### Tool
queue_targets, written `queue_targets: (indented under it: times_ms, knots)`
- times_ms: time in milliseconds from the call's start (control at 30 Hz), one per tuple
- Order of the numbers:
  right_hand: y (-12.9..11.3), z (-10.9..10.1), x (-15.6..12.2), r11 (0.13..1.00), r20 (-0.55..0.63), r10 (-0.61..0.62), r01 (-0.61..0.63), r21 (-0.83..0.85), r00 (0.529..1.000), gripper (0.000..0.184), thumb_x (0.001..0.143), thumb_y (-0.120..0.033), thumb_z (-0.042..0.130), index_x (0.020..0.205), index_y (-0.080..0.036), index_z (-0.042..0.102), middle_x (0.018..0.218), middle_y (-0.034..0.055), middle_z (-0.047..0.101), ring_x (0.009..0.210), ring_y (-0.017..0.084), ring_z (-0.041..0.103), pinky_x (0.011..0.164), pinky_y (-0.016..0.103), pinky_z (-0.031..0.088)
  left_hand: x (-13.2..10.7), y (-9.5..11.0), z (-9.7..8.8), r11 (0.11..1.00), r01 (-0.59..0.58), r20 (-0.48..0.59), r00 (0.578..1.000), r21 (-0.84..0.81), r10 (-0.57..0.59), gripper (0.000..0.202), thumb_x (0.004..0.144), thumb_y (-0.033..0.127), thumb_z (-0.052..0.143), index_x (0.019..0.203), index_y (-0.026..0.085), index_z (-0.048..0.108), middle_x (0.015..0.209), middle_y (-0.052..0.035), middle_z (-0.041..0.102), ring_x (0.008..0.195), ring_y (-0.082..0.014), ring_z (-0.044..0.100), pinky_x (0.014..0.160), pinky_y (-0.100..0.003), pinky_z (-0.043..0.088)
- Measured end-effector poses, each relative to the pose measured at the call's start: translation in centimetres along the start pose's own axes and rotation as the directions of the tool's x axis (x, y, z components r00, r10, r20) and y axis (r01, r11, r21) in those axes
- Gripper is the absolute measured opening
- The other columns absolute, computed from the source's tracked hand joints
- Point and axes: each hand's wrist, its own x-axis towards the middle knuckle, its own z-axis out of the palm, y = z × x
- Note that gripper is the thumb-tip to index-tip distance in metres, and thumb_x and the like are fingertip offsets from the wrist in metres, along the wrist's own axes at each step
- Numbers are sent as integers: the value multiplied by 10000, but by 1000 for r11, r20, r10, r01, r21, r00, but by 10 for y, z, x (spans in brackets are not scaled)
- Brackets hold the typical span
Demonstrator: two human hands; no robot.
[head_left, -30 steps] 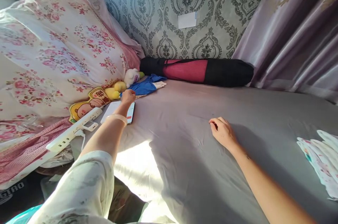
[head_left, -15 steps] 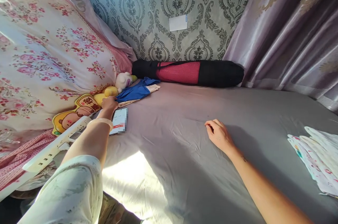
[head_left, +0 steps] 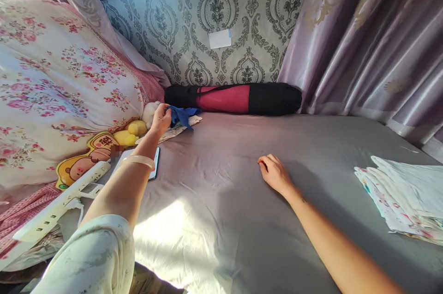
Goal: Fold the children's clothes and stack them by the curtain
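My left hand (head_left: 162, 119) is closed on a blue cloth garment (head_left: 183, 115), which it lifts by its near end at the far left of the bed. A pale patterned cloth (head_left: 176, 132) lies beneath the blue one. My right hand (head_left: 273, 171) rests loosely curled on the grey bedsheet (head_left: 221, 155), with its fingers bent inward and no object visible in them. A phone (head_left: 155, 165) lies beside my left forearm, mostly hidden by it.
A black and red rolled bag (head_left: 224, 99) lies along the wall. Plush toys (head_left: 131, 133) and a white power strip (head_left: 62, 206) line the left side. Folded white clothes (head_left: 404, 197) are stacked at the right. Purple curtains (head_left: 353, 45) hang behind.
My left hand has moved up and away from me, raising and bunching the blue garment off the pale cloth. My right hand stays on the sheet. The view has shifted slightly.
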Motion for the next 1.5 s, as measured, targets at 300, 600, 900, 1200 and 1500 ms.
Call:
queue_targets:
  times_ms: [300,600,900,1200,1500]
  knots:
    - [-6,-7,3,974,-23,24,-18,225,999,213,921,-190,448,929,-196,661,933,70,653,904,190,603,848,316,444,-49,132,47,907,-50,255,952,-418,170,349,732,489,688,860,175,603,660,30,536,570,-91,473,541,-215,364]
    - [-49,-60,16,898,-524,100,150,414,846,517,807,-341,686,1279,-212,519,1266,140,563,1215,279,503,1034,448,411,-105,243,55,848,-307,369,798,-433,477,361,815,478,620,970,154,651,708,-2,583,581,-100,489,528,-223,363]
    - [-23,-175,-4,703,-349,54,213,679,935,263,831,-419,651,973,-205,708,879,20,700,840,177,630,776,298,489,-133,266,20,865,-447,410,762,-229,502,377,791,403,603,1076,168,676,905,-40,673,794,-181,604,693,-275,484]
    - [-14,-227,-38,753,-115,38,47,657,993,432,800,-602,629,819,-179,715,673,-12,589,640,136,502,565,258,359,-173,238,49,871,-443,442,752,-211,490,347,666,290,670,997,199,720,928,-44,651,876,-195,610,816,-296,488]
    - [11,-213,-32,851,97,-15,-38,524,995,467,784,-632,592,666,-182,634,555,-41,476,530,99,390,512,251,278,-201,220,77,931,-249,496,793,-266,354,368,769,355,605,1075,184,718,675,16,647,606,-135,576,580,-232,454]
